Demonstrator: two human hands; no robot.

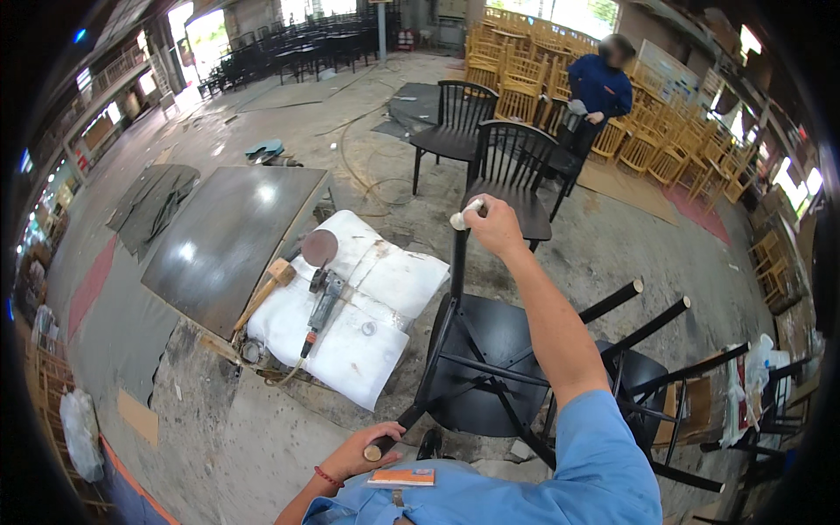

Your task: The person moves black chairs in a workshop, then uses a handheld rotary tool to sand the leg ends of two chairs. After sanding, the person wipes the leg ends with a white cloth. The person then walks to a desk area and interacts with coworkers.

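A black wooden chair (490, 372) is in front of me, tipped so that the underside of its seat and its legs face up. My left hand (367, 448) is wrapped round one of its legs close to the bare wooden end. My right hand (497, 226) reaches forward, its fingers closed on a small white wad (466, 215). This wad rests at the far end of another leg (458, 262); whether it is cloth or paper cannot be made out. Another upturned black chair (634, 376) lies to the right, under my right forearm.
At left, a power sander (325, 302) with a round disc lies on a white sheet (381, 350) beside a dark tabletop (236, 210). Upright black chairs (516, 171) stand ahead. Beyond, a person in dark blue (599, 87) stands before stacked yellow wooden chairs (665, 140). A hose (350, 162) trails across the floor.
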